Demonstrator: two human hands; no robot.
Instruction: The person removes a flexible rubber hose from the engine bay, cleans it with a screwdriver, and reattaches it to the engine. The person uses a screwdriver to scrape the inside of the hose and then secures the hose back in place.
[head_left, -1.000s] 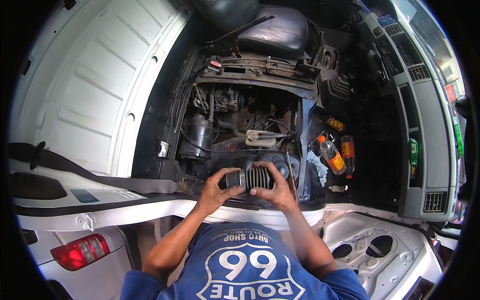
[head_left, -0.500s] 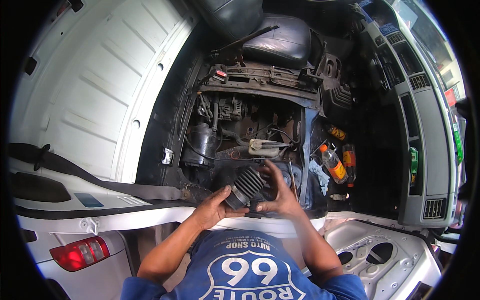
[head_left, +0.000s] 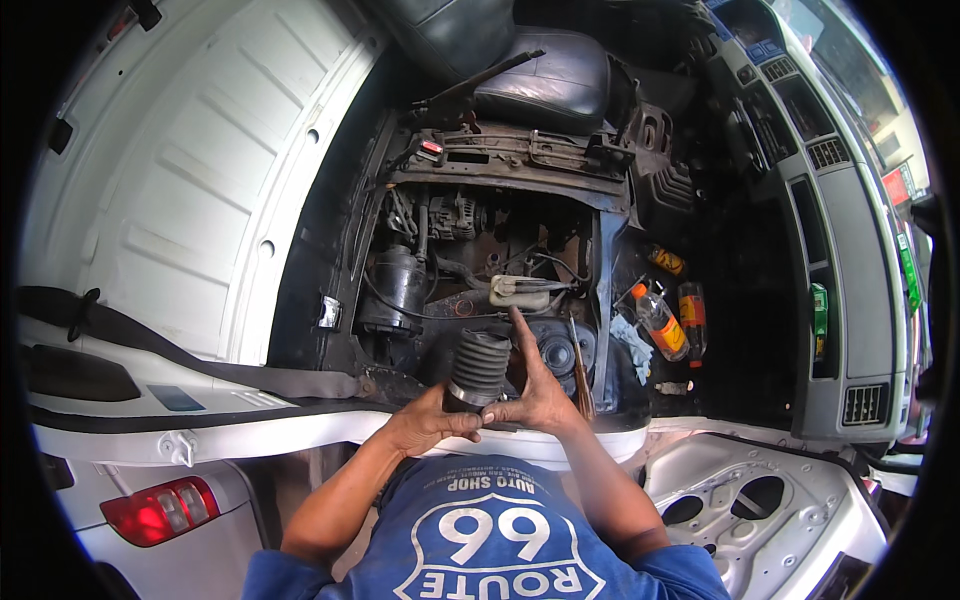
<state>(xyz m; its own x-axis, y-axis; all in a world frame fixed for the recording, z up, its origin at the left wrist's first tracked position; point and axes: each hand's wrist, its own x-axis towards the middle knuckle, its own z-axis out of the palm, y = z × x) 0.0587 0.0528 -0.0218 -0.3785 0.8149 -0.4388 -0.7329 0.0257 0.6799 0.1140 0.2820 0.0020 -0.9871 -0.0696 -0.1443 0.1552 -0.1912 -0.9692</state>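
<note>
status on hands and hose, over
Left hand holding hose by banded end. Right hand open alongside. Hose's ribbed end uppermost in view. Bottles off to the right.

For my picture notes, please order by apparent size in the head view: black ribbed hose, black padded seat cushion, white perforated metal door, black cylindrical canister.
1. White perforated metal door
2. Black padded seat cushion
3. Too alike to rank: black ribbed hose and black cylindrical canister

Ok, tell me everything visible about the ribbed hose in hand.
The ribbed hose is dark grey and looks like rubber, with stacked ridges and a silvery band around its lower part. It points away from the blue shirt, ribbed end uppermost in view, leaning slightly right. The left hand grips its lower end; the right hand spreads beside it, contact unclear.
</note>
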